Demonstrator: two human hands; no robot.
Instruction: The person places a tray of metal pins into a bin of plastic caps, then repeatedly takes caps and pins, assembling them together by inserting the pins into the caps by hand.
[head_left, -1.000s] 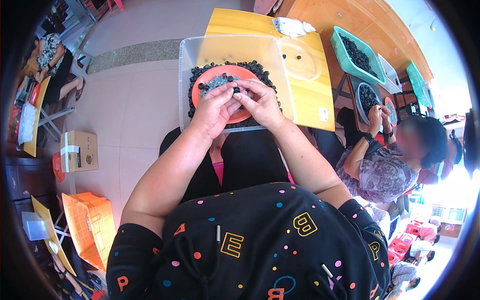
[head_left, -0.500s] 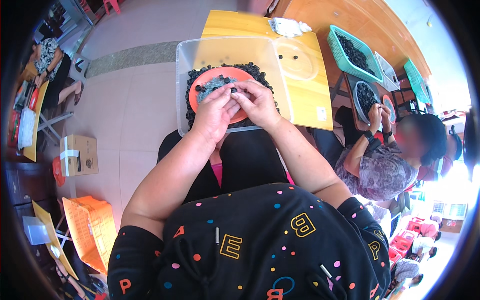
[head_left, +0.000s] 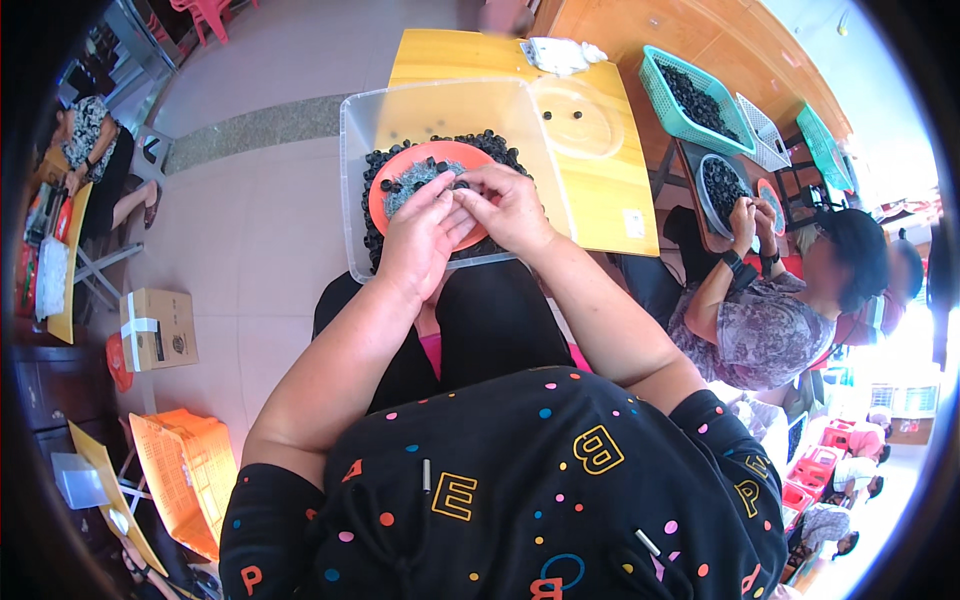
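My left hand [head_left: 425,228] is turned palm up, its fingers curled and its thumb reaching toward the right fingertips. Opposite it, my right hand [head_left: 510,208] pinches with thumb and forefinger. Between the fingertips of both hands sits a small black knob-like part [head_left: 460,186], partly hidden by the fingers. Below them lies an orange-red plate [head_left: 380,207] with a heap of thin grey metal pieces [head_left: 405,190] and several black parts on it. The plate rests on many more such black parts [head_left: 507,150] in a clear plastic bin [head_left: 357,150] at my lap.
A yellow wooden table [head_left: 615,150] bears a round clear lid [head_left: 590,150], two loose black parts and a white bag [head_left: 562,56]. To the right a co-worker [head_left: 765,325] handles parts beside a bowl [head_left: 712,205] and a green basket [head_left: 650,90]. An orange crate [head_left: 175,470] and carton [head_left: 172,325] stand left.
The view has shifted slightly. My hands stay together around the small black part, with the fingers moved only a little. More black parts show on the plate.
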